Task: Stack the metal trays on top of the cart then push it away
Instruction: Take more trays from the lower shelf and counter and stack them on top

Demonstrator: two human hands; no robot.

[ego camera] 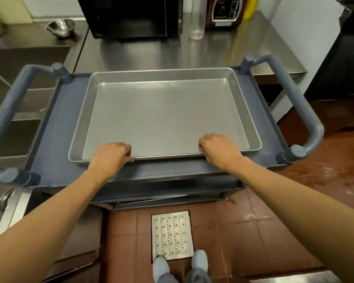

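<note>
A large metal tray [164, 117] lies flat on the top shelf of a blue-grey plastic cart [51, 127]. My left hand [110, 155] grips the tray's near rim left of centre, fingers curled over the edge. Right of centre on the same rim, my right hand [219, 149] holds on in the same way. The cart has a thick curved handle at its left end [6, 119] and another at its right end [294, 103]. A lower shelf [168, 198] shows beneath the top one; what lies on it is mostly hidden.
A steel counter [192, 52] stands just behind the cart, with a black oven [129, 15], a clear cylinder [196, 19] and a brown appliance [225, 11]. A sink and small steel bowl [61, 27] are at left. The red tile floor has a metal drain grate [172, 235] by my feet.
</note>
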